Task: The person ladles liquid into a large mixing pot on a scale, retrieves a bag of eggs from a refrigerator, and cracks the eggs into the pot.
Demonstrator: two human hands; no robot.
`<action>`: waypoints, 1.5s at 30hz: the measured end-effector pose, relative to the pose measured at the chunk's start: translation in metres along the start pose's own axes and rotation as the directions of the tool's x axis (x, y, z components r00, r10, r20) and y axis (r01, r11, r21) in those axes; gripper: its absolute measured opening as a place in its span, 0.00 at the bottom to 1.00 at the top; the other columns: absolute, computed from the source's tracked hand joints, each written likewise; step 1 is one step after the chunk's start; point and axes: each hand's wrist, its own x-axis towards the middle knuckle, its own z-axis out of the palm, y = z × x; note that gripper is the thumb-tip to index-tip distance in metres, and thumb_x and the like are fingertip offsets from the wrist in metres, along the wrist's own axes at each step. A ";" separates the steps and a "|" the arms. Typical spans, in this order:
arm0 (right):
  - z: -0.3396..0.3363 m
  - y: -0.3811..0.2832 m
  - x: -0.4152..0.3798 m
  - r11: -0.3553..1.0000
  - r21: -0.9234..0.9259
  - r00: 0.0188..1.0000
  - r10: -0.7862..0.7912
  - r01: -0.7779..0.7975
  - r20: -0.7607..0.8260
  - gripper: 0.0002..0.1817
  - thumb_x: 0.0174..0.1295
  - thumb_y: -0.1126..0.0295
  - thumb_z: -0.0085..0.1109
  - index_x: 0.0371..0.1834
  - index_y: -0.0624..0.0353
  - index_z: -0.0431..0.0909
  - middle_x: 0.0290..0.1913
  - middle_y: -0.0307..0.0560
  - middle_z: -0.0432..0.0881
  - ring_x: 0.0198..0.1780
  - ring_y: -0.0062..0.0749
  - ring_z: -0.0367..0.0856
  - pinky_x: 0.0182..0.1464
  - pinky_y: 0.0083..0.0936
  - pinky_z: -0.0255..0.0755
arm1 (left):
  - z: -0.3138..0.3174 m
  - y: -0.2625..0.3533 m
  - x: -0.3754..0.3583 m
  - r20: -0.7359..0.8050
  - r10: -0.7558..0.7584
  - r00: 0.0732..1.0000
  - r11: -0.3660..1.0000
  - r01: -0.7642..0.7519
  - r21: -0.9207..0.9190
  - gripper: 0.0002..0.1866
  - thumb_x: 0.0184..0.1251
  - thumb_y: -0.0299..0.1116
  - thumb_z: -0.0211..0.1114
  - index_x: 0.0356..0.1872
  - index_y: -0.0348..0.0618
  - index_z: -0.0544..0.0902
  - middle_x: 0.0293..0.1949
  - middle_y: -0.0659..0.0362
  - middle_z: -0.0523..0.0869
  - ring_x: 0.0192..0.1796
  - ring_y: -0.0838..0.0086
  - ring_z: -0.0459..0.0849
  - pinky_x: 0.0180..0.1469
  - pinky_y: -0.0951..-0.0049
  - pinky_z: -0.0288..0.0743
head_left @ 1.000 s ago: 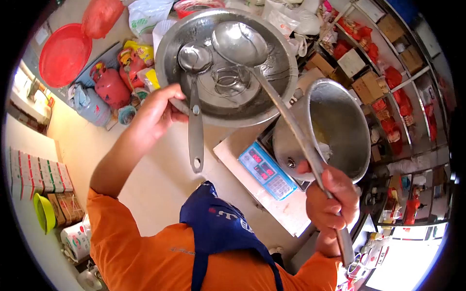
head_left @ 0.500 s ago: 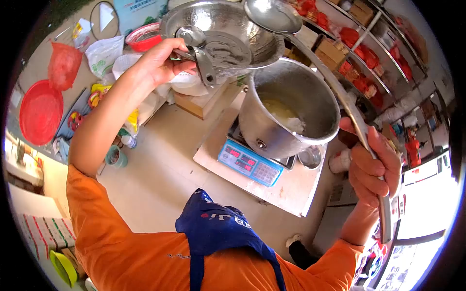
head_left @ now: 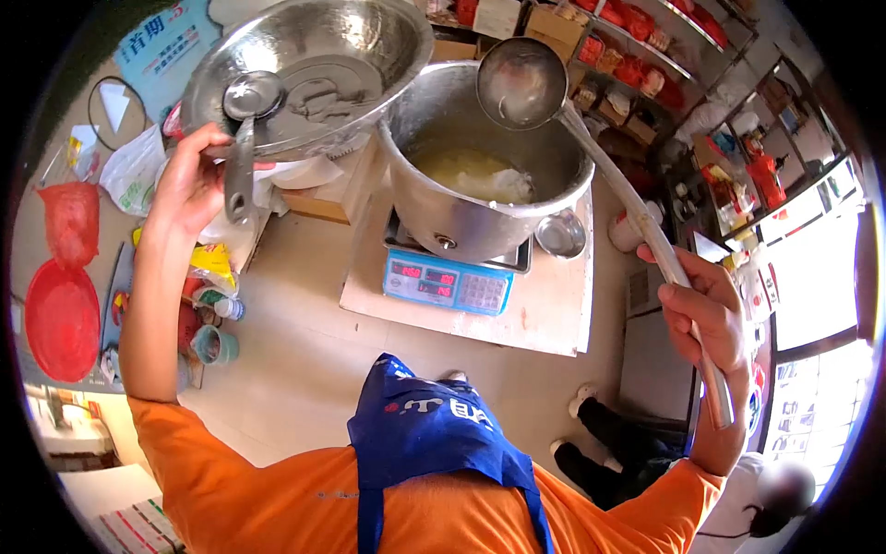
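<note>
My left hand (head_left: 192, 180) is closed on the near rim of a wide metal basin (head_left: 369, 55), which is tilted and wet inside. A small metal spoon (head_left: 242, 152) rests in the basin, its handle hanging over the rim by my fingers. My right hand (head_left: 706, 314) grips the long handle of a large ladle (head_left: 521, 83). The ladle's round bowl hangs above the right side of a deep metal pot (head_left: 480, 217). Inside the pot lie yellowish liquid (head_left: 452, 171) and a white lump (head_left: 512, 186). Beneath it is a blue digital scale (head_left: 448, 282) with lit red digits.
A small metal bowl (head_left: 560, 235) sits on the board (head_left: 369, 300) beside the scale. Bags and a red basin (head_left: 63, 319) are at the left. Shelves with red packages (head_left: 646, 55) stand at the back right. Another person's legs (head_left: 618, 443) show at lower right.
The basin has moved left, so more of the pot's opening shows. The ladle's bowl has come lower over the pot. More of another person has come into view at lower right.
</note>
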 end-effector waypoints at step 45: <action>-0.031 0.024 -0.026 0.939 -0.296 0.969 -0.218 0.177 -0.112 0.35 0.73 0.61 0.60 0.78 0.67 0.63 0.16 0.32 0.70 0.08 0.11 0.62 0.12 0.08 0.66 | -0.037 -0.004 -0.041 -0.009 -0.020 1.000 0.999 0.020 -0.045 0.03 0.74 0.22 0.60 0.38 0.34 0.79 0.35 0.52 0.88 0.30 0.69 0.91 0.34 0.76 0.93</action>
